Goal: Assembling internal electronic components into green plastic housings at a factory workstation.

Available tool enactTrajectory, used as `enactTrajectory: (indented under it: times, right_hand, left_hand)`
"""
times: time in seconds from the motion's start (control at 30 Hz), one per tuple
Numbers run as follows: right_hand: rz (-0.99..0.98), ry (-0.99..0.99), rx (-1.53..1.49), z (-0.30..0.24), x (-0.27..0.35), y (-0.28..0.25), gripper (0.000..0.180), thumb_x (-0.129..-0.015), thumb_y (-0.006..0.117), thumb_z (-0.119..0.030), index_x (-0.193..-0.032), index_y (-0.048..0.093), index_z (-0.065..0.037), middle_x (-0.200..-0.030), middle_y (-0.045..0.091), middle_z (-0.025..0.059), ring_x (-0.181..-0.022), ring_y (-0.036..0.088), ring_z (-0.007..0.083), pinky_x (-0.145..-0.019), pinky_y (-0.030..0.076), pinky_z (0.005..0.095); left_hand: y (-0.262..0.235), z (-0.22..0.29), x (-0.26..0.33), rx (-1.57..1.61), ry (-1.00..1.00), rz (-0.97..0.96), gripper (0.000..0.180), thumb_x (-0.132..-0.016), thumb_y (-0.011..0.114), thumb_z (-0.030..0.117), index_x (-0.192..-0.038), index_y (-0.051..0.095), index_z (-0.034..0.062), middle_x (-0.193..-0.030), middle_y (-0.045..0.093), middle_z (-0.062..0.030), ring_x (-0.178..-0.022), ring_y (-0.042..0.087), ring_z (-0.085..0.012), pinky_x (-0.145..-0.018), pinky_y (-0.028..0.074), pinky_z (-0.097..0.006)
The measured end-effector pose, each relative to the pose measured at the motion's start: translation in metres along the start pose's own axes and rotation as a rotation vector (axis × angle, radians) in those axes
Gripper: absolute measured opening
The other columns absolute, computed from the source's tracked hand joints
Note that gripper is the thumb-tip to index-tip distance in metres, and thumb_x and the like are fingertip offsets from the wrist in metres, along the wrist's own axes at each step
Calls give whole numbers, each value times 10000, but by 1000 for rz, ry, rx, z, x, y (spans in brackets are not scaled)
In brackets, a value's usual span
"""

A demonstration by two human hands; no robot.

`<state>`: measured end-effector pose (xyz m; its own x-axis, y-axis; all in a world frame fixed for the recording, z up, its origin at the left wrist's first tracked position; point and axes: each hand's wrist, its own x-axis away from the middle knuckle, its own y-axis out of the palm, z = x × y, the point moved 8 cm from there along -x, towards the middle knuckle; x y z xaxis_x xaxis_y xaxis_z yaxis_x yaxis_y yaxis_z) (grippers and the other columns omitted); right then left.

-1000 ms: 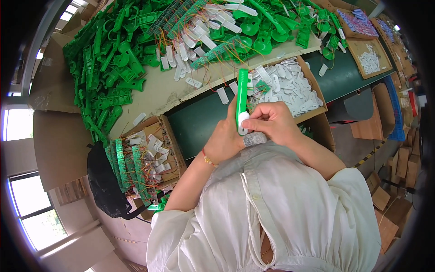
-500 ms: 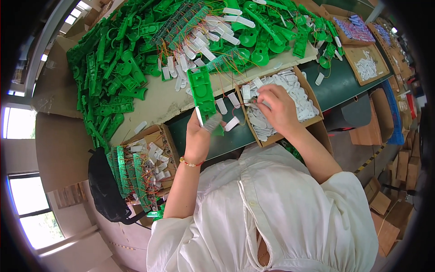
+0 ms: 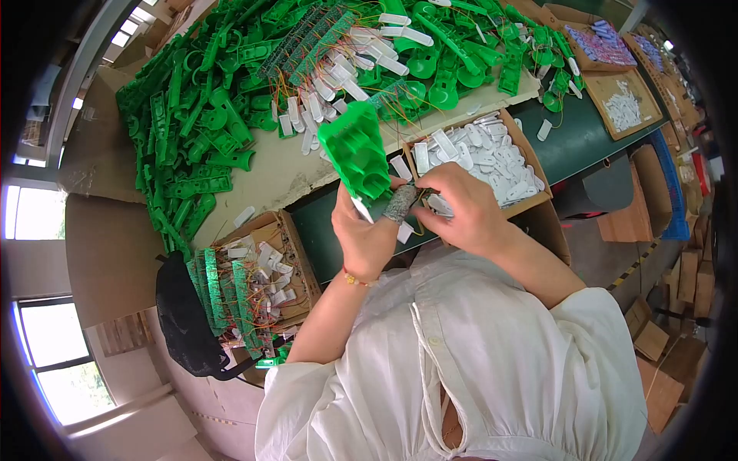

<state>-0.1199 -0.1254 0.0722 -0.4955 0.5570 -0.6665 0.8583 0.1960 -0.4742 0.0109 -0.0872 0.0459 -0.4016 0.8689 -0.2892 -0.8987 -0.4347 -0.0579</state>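
Observation:
My left hand (image 3: 360,240) is closed around a green plastic housing (image 3: 355,150), whose ribbed, hollow side shows. A white plastic piece (image 3: 361,209) lies along the housing's lower end, by my palm. Grey wrapping covers the left thumb (image 3: 400,204). My right hand (image 3: 465,211) is pinched close against that thumb, at the housing's lower end. Thin wires show near its fingertips, but the small part between them is too hidden to name. Beneath both hands, a white piece (image 3: 405,231) on a wire shows.
An open carton (image 3: 529,206) of white plastic pieces (image 3: 484,154) stands just beyond my right hand. Green housings (image 3: 215,115) and wired circuit boards (image 3: 307,46) are heaped across the far bench. Lower left, another carton (image 3: 301,247) holds boards and wired pieces beside a black bag (image 3: 184,315).
My right hand has come left and down from over the carton to meet my left thumb. The left hand has moved slightly right, and the green housing is tilted differently.

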Motion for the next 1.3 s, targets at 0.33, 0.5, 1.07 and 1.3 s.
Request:
enactTrajectory:
  times: [0.33, 0.5, 1.07, 1.3]
  right_hand:
    - [-147, 219, -268, 2, -1, 1, 332, -663, 716, -36, -950, 551, -11, -841, 599, 78, -659, 616, 151, -573, 511, 253]
    - [-225, 54, -168, -17, -10, 7, 349, -641, 739, -96, -936, 565, -28, -833, 565, 78, -688, 589, 196, -587, 492, 296]
    - [-134, -289, 326, -47, -15, 10, 293, -615, 654, -42, -896, 604, 29, -894, 497, 76, -745, 510, 210, -616, 443, 303]
    - [-133, -299, 320, -44, -16, 15, 233, -663, 573, -78, -857, 591, 49, -805, 451, 57, -729, 477, 188, -610, 425, 283]
  left_hand:
    - [2, -55, -2, 779, -555, -168, 451, -916, 345, 453, -1054, 508, 56, -929, 575, -96, -762, 561, -154, -650, 463, -286]
    - [12, -42, 5, 720, -532, -252, 399, -944, 340, 342, -1115, 480, 10, -1028, 569, -101, -853, 564, -172, -779, 463, -320]
    - [17, -28, 11, 510, -387, -413, 691, -875, 217, 607, -1358, 265, 116, -1303, 407, -55, -1183, 404, -190, -983, 326, -349]
    - [18, -30, 13, 603, -383, -411, 698, -874, 226, 607, -1360, 240, 106, -1299, 404, -58, -1178, 409, -198, -974, 337, -350]
